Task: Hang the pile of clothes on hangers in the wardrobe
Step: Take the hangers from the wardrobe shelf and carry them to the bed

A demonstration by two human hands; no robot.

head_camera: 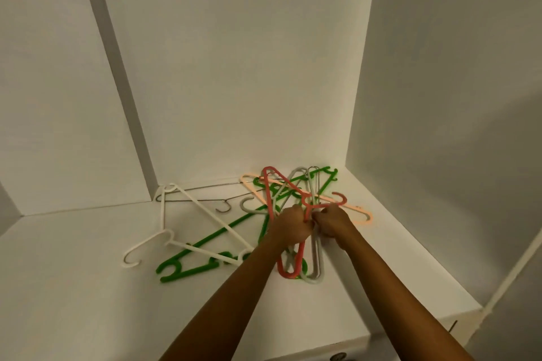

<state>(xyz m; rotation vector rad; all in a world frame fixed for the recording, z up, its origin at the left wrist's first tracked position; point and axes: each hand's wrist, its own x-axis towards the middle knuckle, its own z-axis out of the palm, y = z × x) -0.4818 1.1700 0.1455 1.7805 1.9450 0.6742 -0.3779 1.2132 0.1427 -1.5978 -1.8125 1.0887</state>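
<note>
My left grip (291, 226) and right grip (331, 221) meet in the lower middle of the frame. Both are curled tight round the red hanger (267, 187) near its neck, and my knuckles hide that part. It lies in a tangled heap with a green hanger (211, 239), white hanger (205, 211) and peach hanger (357, 215) on the white shelf (88, 272). I cannot tell which one lies on top.

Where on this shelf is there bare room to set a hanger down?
The shelf is bare at the front left, nearer than the white hanger and the long green hanger, and along the right front edge. The back right corner is crowded: the left hand and right hand grip the red hanger in the tangle there.
</note>
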